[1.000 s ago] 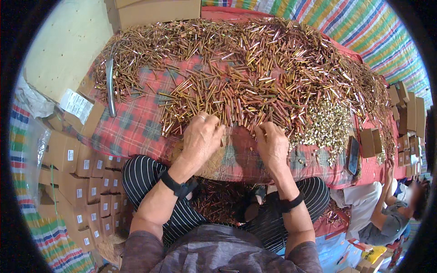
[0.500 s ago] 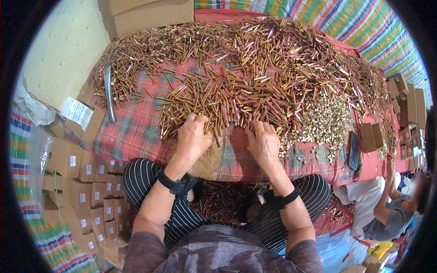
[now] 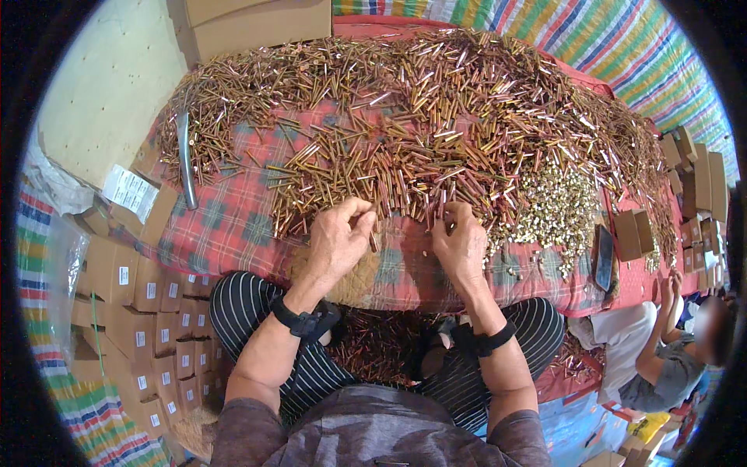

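Observation:
Slim copper- and gold-coloured metal rods (image 3: 436,148) lie in a broad, loose heap on a red-and-green plaid cloth (image 3: 233,226). At the heap's near edge, my left hand (image 3: 334,237) has thumb and forefinger pinched together beside a few rod ends. My right hand (image 3: 461,243) is a short way to its right, fingers curled toward the thumb among the rod tips. Whether either pinch holds a rod is too small to make out. Right of my right hand spreads a pile of small, shiny gold-coloured metal pieces (image 3: 556,210).
A curved metal bar (image 3: 186,159) lies at left. At right are a dark flat phone-like object (image 3: 603,257) and an open carton (image 3: 634,233). Small cardboard boxes (image 3: 148,311) stack at lower left. Another person (image 3: 661,358) sits at far right.
Both my hands have lifted slightly off the rods, and their fingers have drawn in from a spread reach to a pinch. The other person's hands have come together.

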### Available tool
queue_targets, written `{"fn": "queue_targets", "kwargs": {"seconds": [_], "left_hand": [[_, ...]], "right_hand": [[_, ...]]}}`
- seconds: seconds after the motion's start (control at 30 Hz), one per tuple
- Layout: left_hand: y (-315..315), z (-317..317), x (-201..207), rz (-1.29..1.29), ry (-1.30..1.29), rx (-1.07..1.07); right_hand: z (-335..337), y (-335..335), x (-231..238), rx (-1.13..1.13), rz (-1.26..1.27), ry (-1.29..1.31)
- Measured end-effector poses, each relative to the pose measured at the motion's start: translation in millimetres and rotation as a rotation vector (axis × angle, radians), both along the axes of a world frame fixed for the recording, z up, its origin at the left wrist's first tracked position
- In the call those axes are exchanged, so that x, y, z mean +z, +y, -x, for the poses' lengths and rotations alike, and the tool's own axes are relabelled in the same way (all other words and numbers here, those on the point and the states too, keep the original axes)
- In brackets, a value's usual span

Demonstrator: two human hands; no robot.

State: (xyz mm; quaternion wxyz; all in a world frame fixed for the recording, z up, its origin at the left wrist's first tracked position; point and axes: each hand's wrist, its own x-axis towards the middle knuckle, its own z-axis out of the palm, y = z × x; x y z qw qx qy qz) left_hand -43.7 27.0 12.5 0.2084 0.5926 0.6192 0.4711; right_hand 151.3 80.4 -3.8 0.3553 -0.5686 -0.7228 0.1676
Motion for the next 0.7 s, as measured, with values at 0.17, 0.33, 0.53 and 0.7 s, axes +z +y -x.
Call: {"fn": "queue_targets", "kwargs": {"seconds": [0.17, 0.33, 0.53, 0.7], "left_hand": [[-3.9, -9.6, 13.3, 0.423, -0.922, -0.235], [-4.9, -15.1, 6.7, 0.393, -0.901, -0.245], [-7.3, -14.0, 12.4, 0.311, -0.747, -0.259], [-7.5, -9.3, 10.6, 0.317, -0.687, -0.290]], "right_hand": [[-7.5, -19.6, 22.8, 0.163, 0.061, 0.114], [-5.7, -28.1, 32.9, 0.253, 0.039, 0.041], [-5.6, -29.4, 30.3, 0.295, 0.020, 0.026], [-5.9, -29.5, 30.9, 0.284, -0.016, -0.012]]}}
